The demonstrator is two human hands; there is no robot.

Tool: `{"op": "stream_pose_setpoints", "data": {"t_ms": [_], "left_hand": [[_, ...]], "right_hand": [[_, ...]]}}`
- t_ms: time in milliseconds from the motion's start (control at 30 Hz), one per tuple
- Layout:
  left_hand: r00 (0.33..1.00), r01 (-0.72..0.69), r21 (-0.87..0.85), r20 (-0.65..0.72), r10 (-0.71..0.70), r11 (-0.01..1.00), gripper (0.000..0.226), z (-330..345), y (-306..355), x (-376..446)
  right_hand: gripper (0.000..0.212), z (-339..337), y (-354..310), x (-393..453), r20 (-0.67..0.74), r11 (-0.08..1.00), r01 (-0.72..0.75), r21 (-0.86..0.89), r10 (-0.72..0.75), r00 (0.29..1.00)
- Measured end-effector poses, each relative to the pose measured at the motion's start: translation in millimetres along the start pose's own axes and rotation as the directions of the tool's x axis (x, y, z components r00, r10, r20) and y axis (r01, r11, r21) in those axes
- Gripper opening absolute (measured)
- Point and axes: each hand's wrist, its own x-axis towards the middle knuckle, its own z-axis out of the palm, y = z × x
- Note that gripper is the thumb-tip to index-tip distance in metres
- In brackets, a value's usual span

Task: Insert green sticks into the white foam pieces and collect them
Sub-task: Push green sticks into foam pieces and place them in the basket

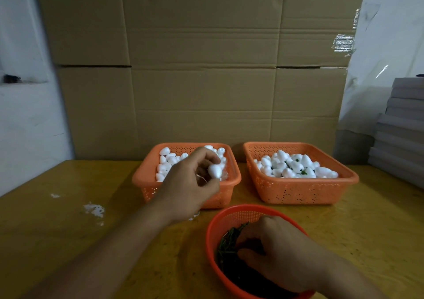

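My left hand [190, 181] hovers over the left orange basket [146, 172] and pinches one white foam piece [214, 171] between thumb and fingers. That basket is full of plain white foam pieces [168, 158]. The right orange basket [298, 191] holds foam pieces [296, 164] with bits of green stick showing among them. My right hand [277, 253] reaches down into the round red basket [229, 216] at the front, its curled fingers buried among the green sticks [229, 236]. Whether the fingers grasp a stick is hidden.
The baskets stand on a yellow wooden table [68, 241] with white foam crumbs [94, 209] at the left. A tall cardboard sheet [202, 69] stands behind. A stack of grey boards [403, 129] sits at the right edge.
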Motion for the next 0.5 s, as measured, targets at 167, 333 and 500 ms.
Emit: {"op": "stream_pose_setpoints", "data": {"t_ms": [167,333,500], "left_hand": [[1.000,-0.016,-0.185,0.003,0.017,0.983,0.011,17.4,3.6,-30.6],[0.999,0.014,-0.262,0.032,-0.006,0.965,0.015,23.8,5.2,-43.0],[0.998,0.025,-0.319,0.060,-0.007,0.947,0.018,25.9,6.8,-51.1]], "right_hand": [[0.026,-0.4,1.5,0.0,0.012,1.000,-0.020,0.009,0.019,1.000],[0.021,0.1,2.9,0.3,0.014,0.999,-0.044,0.012,0.044,0.999],[0.020,-0.1,3.7,-0.3,0.027,0.999,-0.050,0.017,0.050,0.998]]}}
